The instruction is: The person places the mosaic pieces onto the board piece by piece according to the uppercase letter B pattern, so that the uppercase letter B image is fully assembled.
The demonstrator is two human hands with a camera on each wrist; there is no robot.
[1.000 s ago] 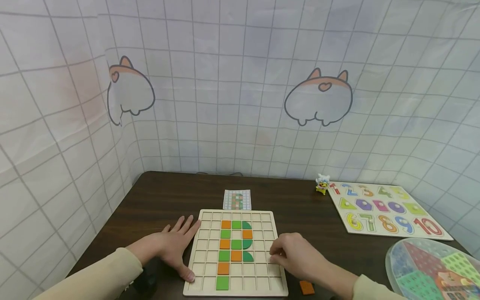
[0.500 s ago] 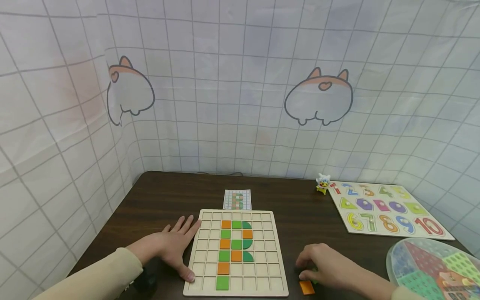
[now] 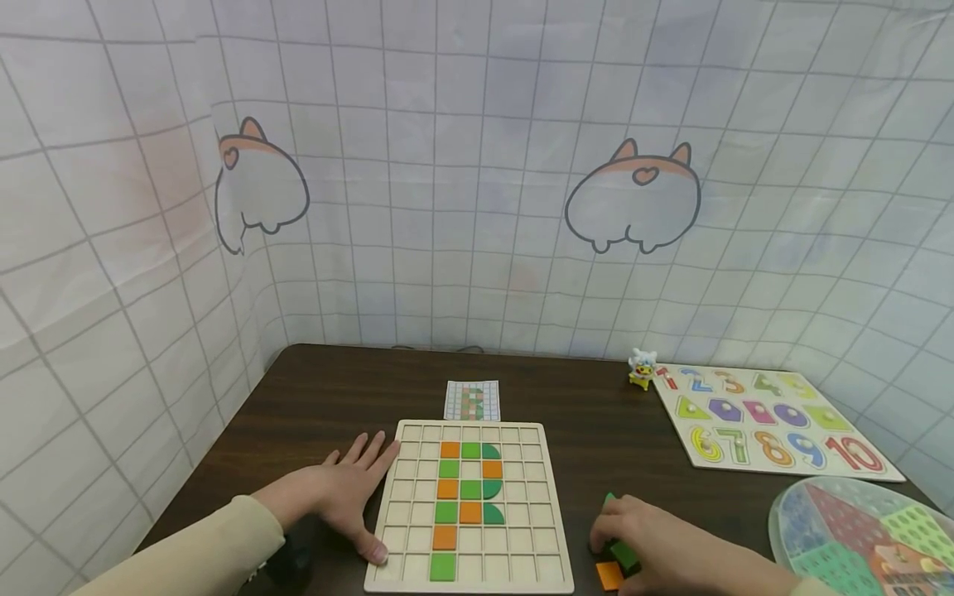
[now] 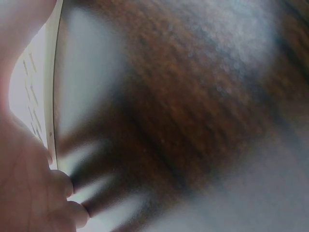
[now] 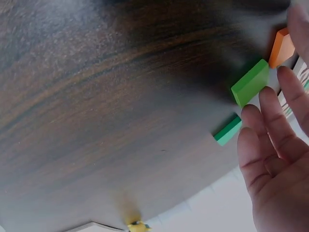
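Note:
A pale wooden grid board [image 3: 529, 542] holds orange and light green square tiles and several dark green curved pieces. My left hand [image 3: 346, 497] lies spread along its left edge, thumb on the near left rim. On the table right of the board, my right hand [image 3: 648, 530] hovers over loose pieces, fingers bent loosely and thumb apart. Its fingertips are at a light green tile [image 5: 250, 84]; whether they touch it I cannot tell. An orange tile [image 3: 609, 575] lies beside that one, and a dark green piece [image 5: 228, 130] lies farther out, partly hidden in the head view.
A small printed pattern card [image 3: 473, 401] lies behind the board. At the back right are a small figurine [image 3: 642, 369] and a number-and-shape puzzle board [image 3: 771, 422]. A clear container [image 3: 835, 538] with coloured contents stands at the right. Gridded cloth [image 3: 477, 207] hangs behind the table.
My right hand has moved from the board's right edge over to the loose pieces, and its fingers have spread. More of the green pieces shows now. My left hand has stayed put.

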